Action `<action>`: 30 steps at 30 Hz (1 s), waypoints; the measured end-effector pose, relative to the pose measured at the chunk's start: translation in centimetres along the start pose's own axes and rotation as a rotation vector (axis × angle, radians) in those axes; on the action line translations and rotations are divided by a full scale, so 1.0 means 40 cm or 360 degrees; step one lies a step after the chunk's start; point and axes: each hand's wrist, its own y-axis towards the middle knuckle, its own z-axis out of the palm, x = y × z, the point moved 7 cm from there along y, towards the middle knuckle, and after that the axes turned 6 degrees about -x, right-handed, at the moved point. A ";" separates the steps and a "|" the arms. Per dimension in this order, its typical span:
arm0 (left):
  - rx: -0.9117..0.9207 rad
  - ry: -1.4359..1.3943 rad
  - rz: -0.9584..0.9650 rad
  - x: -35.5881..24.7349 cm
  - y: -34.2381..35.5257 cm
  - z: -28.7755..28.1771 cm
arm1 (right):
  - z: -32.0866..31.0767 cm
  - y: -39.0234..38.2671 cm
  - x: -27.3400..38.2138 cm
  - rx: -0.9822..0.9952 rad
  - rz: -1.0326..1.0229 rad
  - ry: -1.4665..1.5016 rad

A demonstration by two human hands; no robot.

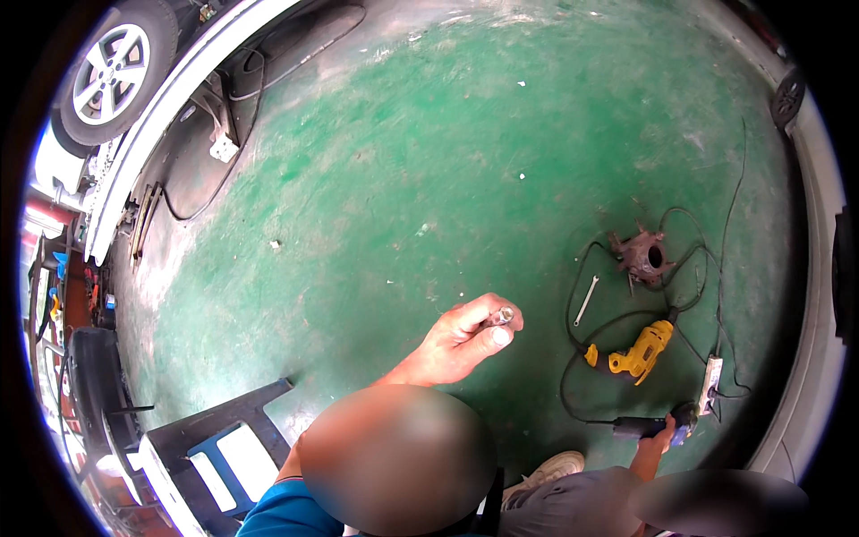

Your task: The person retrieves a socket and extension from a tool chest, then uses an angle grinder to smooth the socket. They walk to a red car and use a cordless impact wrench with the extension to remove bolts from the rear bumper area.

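Silver metal piece [506,316], short and round-ended, is clamped in left hand [467,345]; could slip if pinch loosens. Right hand [660,437] wraps dark power tool [637,428]; looped cord [591,420] could snag if pulled. Nearby: rough rusty hub [633,255], yellow plastic drill [642,351], slim wrench [586,301], scuffed green floor [403,179].

The green floor [385,197] carries a wrench [586,301], yellow power tool [642,353], rusty metal part [637,257], power strip [710,385]
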 end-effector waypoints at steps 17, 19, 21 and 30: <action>-0.0043 0.0115 0.0058 -0.017 -0.028 0.005 | 0.270 -0.508 0.230 0.1430 -0.0505 0.0298; -0.0058 0.0087 0.0036 -0.017 -0.027 0.004 | 0.301 -0.580 0.244 0.1497 -0.0522 0.0204; -0.0037 0.0058 0.0012 -0.015 -0.020 0.009 | 0.327 -0.644 0.249 0.1572 -0.0470 0.0102; 0.0150 0.0209 -0.0479 0.117 -0.012 0.149 | 0.482 -0.845 0.174 0.1893 0.0081 -0.0091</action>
